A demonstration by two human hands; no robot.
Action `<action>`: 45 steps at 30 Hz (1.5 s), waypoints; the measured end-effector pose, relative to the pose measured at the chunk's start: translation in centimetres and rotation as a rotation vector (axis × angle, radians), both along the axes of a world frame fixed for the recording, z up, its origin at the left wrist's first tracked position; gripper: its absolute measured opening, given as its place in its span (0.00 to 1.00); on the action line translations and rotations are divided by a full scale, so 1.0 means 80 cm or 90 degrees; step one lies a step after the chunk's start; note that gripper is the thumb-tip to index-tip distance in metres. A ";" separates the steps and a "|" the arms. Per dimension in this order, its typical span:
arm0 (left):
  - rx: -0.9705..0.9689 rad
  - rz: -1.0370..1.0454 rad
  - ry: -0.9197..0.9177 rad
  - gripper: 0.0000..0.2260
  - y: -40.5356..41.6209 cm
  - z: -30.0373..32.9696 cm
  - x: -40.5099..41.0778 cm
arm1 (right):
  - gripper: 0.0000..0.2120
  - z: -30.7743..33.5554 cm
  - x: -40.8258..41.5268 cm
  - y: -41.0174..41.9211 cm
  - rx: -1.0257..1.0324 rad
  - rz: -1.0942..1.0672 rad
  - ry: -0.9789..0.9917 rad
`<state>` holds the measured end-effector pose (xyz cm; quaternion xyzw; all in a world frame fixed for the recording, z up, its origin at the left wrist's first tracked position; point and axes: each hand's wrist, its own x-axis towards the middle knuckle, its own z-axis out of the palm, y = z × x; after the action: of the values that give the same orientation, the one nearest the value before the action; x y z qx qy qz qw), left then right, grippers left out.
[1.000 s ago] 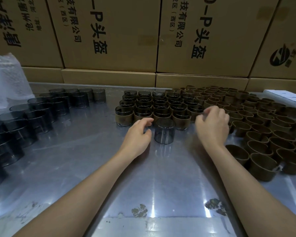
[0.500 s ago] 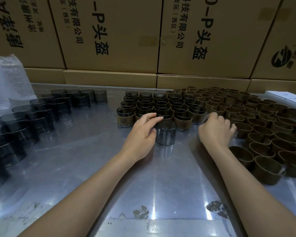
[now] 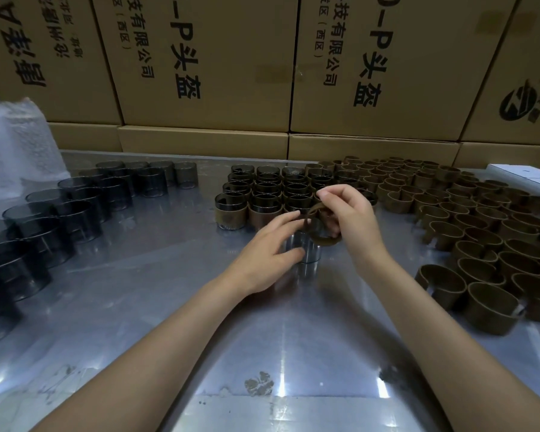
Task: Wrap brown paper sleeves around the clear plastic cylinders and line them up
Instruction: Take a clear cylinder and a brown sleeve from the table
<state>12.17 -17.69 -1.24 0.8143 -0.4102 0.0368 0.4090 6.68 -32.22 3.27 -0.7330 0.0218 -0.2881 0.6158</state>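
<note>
A clear plastic cylinder [image 3: 309, 255] stands upright on the steel table [image 3: 169, 307] at the centre. My left hand [image 3: 268, 251] curls round its left side, thumb low and fingers near the rim. My right hand [image 3: 351, 216] pinches a brown paper sleeve [image 3: 325, 240] and holds it tilted over the cylinder's top right. Wrapped cylinders [image 3: 262, 198] stand in rows just behind. Bare cylinders [image 3: 75, 207] stand in rows at the left. Loose brown sleeves [image 3: 468, 232] cover the right side.
Stacked cardboard boxes [image 3: 206, 73] wall off the table's back edge. A bubble-wrap bag [image 3: 16, 151] sits at the far left. A white box [image 3: 524, 176] lies at the far right. Bare steel stretches in front of my hands.
My right hand has picked a brown sleeve from the pile at the right and brought it over the cylinder. My left hand has closed round the cylinder.
</note>
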 end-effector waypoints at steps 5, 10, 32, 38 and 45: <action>-0.068 -0.038 0.040 0.21 0.000 0.005 -0.008 | 0.12 0.001 -0.001 0.001 -0.066 -0.011 0.065; -0.120 -0.063 0.097 0.23 -0.003 0.009 -0.012 | 0.15 -0.014 -0.003 0.010 -0.249 -0.082 0.048; -0.147 0.059 0.222 0.18 -0.010 0.000 -0.005 | 0.11 -0.043 0.015 0.011 -0.079 0.127 0.065; -0.129 0.060 0.245 0.19 -0.009 0.001 -0.003 | 0.12 -0.049 0.017 0.010 -0.104 0.081 0.090; -0.109 0.046 0.231 0.32 -0.007 0.000 -0.003 | 0.12 -0.053 0.019 0.010 -0.077 0.077 0.141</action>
<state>11.90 -18.22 -1.21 0.7837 -0.2958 -0.0615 0.5427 8.24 -31.45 -1.00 -0.7962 0.0276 -0.1684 0.5805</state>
